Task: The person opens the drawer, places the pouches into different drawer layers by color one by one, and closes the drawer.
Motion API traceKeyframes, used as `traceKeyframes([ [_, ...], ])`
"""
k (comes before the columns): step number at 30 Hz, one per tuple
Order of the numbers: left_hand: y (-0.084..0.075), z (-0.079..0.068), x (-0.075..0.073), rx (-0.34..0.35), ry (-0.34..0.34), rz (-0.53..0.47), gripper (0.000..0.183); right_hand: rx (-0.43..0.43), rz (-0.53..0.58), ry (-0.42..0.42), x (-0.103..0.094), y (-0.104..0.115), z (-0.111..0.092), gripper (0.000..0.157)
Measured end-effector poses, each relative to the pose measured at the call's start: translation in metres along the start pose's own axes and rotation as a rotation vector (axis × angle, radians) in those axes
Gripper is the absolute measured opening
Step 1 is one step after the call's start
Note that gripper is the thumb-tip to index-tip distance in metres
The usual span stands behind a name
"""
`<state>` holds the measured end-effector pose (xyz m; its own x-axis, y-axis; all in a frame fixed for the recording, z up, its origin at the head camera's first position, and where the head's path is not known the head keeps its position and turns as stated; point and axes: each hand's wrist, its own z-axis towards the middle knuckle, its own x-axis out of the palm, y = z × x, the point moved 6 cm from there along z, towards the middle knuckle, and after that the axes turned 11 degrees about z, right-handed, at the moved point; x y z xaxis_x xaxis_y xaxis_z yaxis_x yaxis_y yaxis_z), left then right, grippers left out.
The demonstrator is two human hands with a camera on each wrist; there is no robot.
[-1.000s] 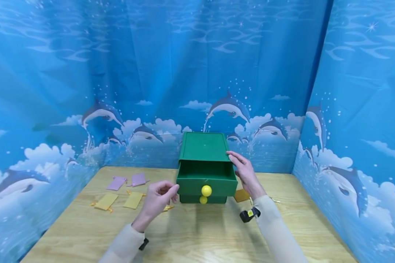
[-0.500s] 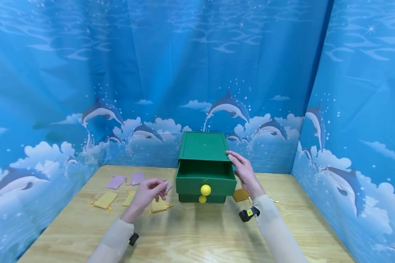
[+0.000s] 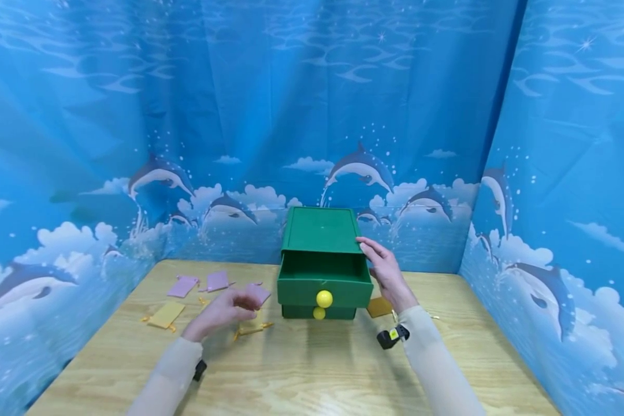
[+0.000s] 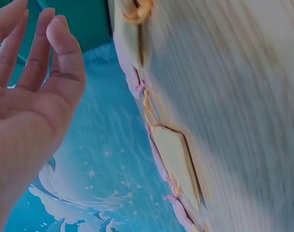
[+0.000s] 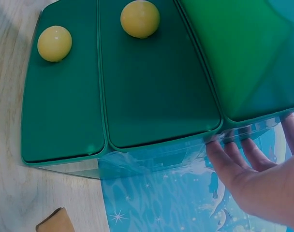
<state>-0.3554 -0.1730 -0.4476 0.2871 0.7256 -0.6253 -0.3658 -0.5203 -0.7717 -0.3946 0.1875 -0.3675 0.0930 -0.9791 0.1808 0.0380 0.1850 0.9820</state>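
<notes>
A green two-drawer cabinet (image 3: 322,231) stands on the table with its upper drawer (image 3: 317,293) pulled out. Its yellow round knobs face me. My right hand (image 3: 389,276) touches the cabinet's right side near the upper front edge, fingers extended, as the right wrist view also shows. Left of the cabinet, my left hand (image 3: 226,312) hovers over the pouches with loosely bent fingers and holds nothing. Close to it lie a yellow pouch (image 3: 251,327) with orange cords and a purple pouch (image 3: 259,292), both partly covered by the hand. Another yellow pouch (image 4: 175,152) shows in the left wrist view.
Farther left lie two purple pouches, one (image 3: 182,286) beside the other (image 3: 218,281), and a yellow pouch (image 3: 166,315). A brown pouch (image 3: 379,307) sits right of the cabinet, near my right forearm. Blue dolphin-print curtains (image 3: 249,115) hang behind the wooden table (image 3: 312,370).
My left hand has moved left and slightly down, away from the upper drawer's left corner, uncovering pouches beside the cabinet. The right hand stays on the cabinet's side.
</notes>
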Motion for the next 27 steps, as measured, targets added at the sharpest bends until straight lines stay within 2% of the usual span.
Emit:
traceKeyframes([
  [3,0.002,0.001,0.002,0.038,0.079,0.040,0.027,0.001,0.002,0.000,0.000,0.000,0.000,0.049],
  [7,0.008,0.003,0.002,0.015,0.124,0.098,0.028,0.005,0.009,0.004,0.000,0.000,0.000,0.048],
  [10,0.016,0.005,0.000,-0.047,0.127,0.112,0.031,0.004,0.011,0.003,-0.001,-0.001,0.000,0.048],
  [14,0.029,0.008,-0.002,-0.118,0.094,0.133,0.037,-0.006,0.008,-0.001,-0.001,-0.001,0.001,0.049],
  [19,0.039,0.011,-0.001,-0.130,0.094,0.183,0.041,-0.017,0.012,0.002,0.001,0.000,0.000,0.050],
  [27,0.041,0.012,0.006,-0.156,0.182,0.213,0.044,-0.021,-0.005,0.005,0.001,0.001,-0.001,0.048],
])
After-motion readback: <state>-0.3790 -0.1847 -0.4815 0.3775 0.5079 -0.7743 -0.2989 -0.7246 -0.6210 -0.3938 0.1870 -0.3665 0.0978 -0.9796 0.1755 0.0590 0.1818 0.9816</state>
